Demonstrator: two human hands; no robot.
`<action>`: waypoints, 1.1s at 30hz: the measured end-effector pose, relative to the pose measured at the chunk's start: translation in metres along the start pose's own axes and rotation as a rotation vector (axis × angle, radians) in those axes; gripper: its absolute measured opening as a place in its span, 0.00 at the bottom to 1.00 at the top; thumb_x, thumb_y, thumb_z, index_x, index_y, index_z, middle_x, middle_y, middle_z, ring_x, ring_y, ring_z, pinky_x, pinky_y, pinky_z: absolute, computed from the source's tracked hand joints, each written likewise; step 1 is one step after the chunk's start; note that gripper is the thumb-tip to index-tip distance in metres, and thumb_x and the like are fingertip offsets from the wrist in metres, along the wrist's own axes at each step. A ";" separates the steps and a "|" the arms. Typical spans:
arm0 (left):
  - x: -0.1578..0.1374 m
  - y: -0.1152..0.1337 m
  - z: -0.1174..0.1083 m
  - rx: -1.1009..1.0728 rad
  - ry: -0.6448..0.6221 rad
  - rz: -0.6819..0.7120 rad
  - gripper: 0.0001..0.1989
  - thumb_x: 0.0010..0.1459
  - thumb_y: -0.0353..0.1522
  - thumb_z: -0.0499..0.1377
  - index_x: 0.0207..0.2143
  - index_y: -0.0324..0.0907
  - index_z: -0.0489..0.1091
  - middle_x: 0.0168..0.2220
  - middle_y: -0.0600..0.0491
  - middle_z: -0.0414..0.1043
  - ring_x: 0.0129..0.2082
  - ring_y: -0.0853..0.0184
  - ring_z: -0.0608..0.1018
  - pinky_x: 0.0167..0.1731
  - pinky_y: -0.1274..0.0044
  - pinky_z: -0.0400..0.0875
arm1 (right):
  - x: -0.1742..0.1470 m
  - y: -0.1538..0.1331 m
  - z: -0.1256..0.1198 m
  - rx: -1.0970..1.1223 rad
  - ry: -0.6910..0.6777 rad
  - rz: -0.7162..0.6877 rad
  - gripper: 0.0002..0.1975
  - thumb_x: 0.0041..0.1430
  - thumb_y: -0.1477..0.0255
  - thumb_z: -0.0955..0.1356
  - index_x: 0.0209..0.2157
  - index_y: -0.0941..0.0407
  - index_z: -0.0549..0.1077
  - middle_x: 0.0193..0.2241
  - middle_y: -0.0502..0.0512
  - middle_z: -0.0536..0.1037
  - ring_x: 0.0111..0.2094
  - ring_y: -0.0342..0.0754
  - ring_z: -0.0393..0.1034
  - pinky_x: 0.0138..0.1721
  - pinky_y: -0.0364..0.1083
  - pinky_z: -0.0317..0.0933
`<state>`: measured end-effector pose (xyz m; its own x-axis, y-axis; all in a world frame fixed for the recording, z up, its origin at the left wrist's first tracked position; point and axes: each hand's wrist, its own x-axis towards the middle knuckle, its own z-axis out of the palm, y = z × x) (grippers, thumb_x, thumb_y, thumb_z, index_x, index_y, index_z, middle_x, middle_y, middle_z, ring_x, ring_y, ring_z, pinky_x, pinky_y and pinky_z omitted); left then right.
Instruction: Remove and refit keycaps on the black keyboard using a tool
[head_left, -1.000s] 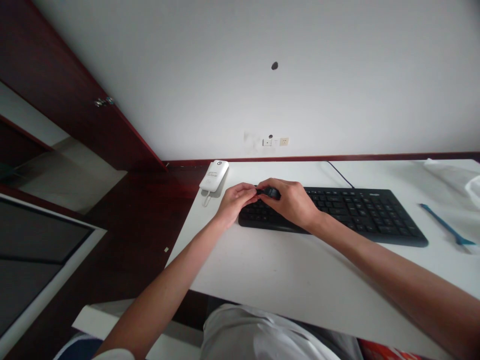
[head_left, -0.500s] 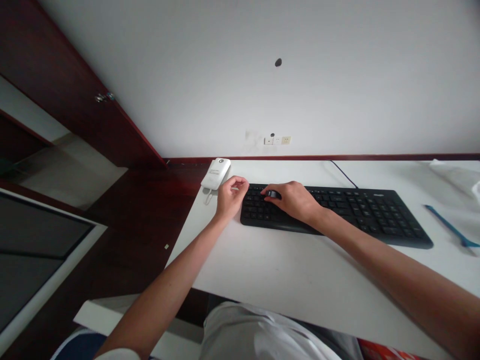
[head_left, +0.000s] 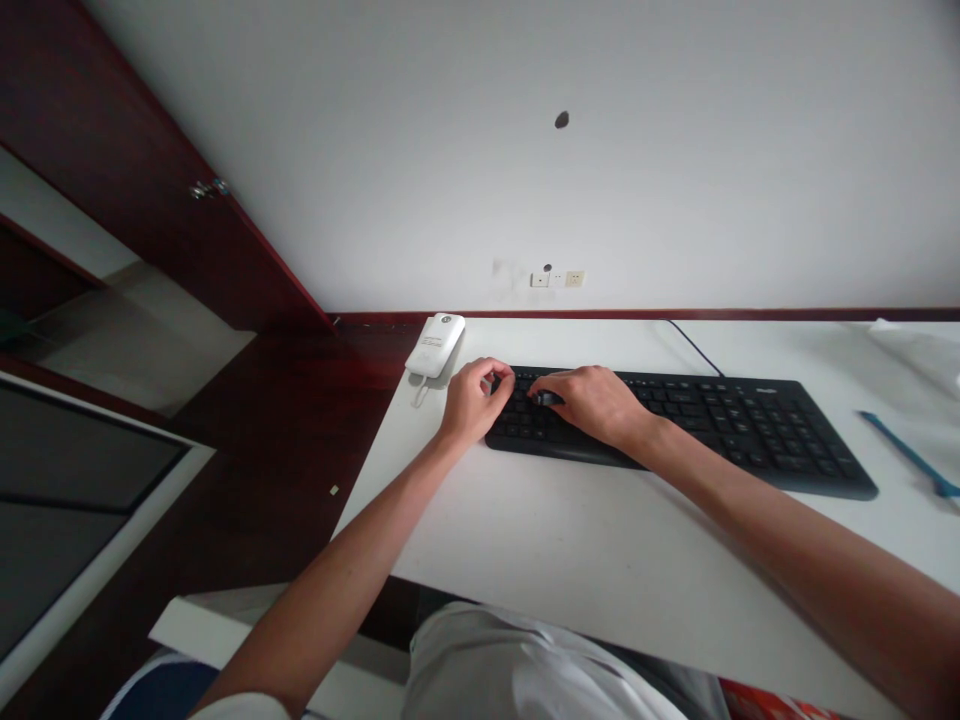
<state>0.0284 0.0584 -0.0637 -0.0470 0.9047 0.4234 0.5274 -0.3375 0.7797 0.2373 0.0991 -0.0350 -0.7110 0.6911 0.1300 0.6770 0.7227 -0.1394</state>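
A black keyboard (head_left: 750, 425) lies on the white table, a little askew. My right hand (head_left: 596, 405) is over its left half, thumb and index finger closed round a small black glossy object (head_left: 549, 398) whose kind I cannot make out. Beside it, at the keyboard's left end, is my left hand (head_left: 469, 400). Its thumb and index finger meet in a pinch, and whatever they hold, if anything, is too small to see. The keys under both hands are partly hidden.
A white device (head_left: 435, 345) with a short cord loop stands at the table's back left corner. To the right are a blue strip-like tool (head_left: 907, 450) and a crumpled white bag (head_left: 926, 350). The keyboard's cable (head_left: 694, 345) runs toward the wall (head_left: 375, 150).
My left hand has shifted slightly right, closer to my right hand. The black object in my right hand looks tilted differently. The whole view has shifted a little.
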 end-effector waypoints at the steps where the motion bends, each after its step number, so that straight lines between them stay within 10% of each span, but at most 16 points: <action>1: 0.000 0.000 0.000 0.012 -0.003 0.002 0.05 0.62 0.31 0.60 0.34 0.42 0.76 0.35 0.52 0.79 0.33 0.67 0.75 0.34 0.76 0.68 | 0.000 -0.001 -0.002 -0.025 -0.017 -0.002 0.17 0.61 0.78 0.69 0.48 0.47 0.81 0.40 0.52 0.86 0.37 0.56 0.81 0.35 0.48 0.66; 33: -0.009 -0.009 0.007 0.339 -0.107 0.226 0.10 0.63 0.27 0.61 0.41 0.46 0.82 0.45 0.51 0.77 0.48 0.62 0.75 0.53 0.68 0.73 | -0.008 -0.011 -0.008 0.022 -0.032 0.041 0.17 0.63 0.78 0.67 0.51 0.51 0.78 0.48 0.55 0.83 0.45 0.56 0.80 0.40 0.47 0.66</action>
<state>0.0300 0.0554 -0.0776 0.1807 0.8457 0.5022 0.7643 -0.4421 0.4695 0.2370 0.0864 -0.0271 -0.6887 0.7190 0.0928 0.7014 0.6932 -0.1656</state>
